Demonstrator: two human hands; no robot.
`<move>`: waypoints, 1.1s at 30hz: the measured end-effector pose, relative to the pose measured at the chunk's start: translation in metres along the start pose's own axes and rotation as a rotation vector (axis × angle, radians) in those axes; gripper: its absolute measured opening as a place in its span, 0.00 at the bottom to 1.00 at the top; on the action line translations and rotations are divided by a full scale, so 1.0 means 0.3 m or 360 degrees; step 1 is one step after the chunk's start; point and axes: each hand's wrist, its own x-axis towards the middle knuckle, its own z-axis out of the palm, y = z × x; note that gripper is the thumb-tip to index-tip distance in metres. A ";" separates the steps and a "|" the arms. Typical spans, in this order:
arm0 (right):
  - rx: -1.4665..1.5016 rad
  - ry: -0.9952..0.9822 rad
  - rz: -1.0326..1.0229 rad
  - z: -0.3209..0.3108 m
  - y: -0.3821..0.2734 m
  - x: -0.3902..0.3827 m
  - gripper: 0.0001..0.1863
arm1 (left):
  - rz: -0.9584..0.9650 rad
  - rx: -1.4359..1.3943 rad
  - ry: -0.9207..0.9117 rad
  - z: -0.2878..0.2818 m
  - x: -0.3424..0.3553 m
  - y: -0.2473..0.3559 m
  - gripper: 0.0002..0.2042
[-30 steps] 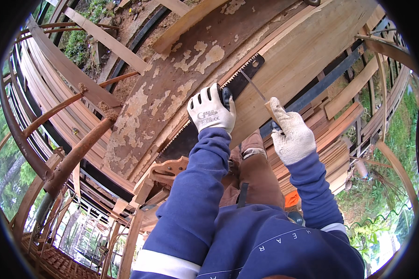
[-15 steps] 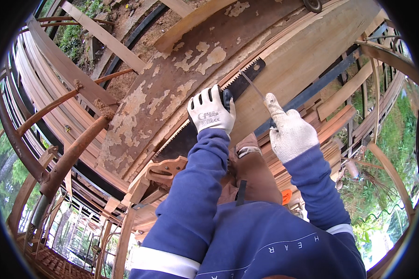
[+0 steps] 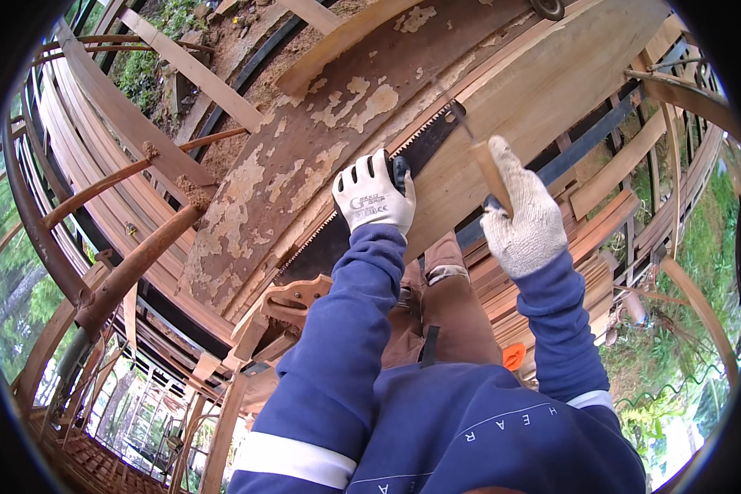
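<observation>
A hand saw with a dark blade (image 3: 426, 148) lies slantwise along the plank edge, its teeth facing up and away from me. Its wooden handle (image 3: 295, 301) is at the near left, beside my left forearm. In a white glove with dark fingertips, my left hand (image 3: 374, 198) is closed over the middle of the blade, thumb on the near side. My right hand (image 3: 528, 222), gloved too, grips the wooden handle of a thin file (image 3: 491, 177). The file's slim metal shaft, blurred, crosses the toothed edge near the blade's far tip.
A broad pale plank (image 3: 552, 90) runs under the saw toward the upper right. Beyond it is a brown board with peeling patches (image 3: 305, 165). Rusty pipes (image 3: 140, 255) and long stacked boards (image 3: 99, 165) stand at left. More timber (image 3: 601, 222) lies at right.
The file has moved forward across the teeth, away from me. My right hand has turned, showing more of the wooden handle. My left hand keeps its place on the blade.
</observation>
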 end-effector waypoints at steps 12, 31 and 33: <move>-0.0108 -0.0262 0.0298 0.017 -0.022 -0.114 0.39 | 0.0009 0.0006 0.0004 0.004 -0.004 -0.002 0.24; 0.0053 -0.0084 0.0037 0.081 -0.036 0.050 0.36 | -0.0005 -0.0046 -0.0036 0.013 0.000 -0.015 0.25; -0.0035 -0.0251 0.0139 0.066 -0.020 -0.034 0.36 | 0.0005 -0.0021 -0.0028 0.016 -0.010 -0.009 0.25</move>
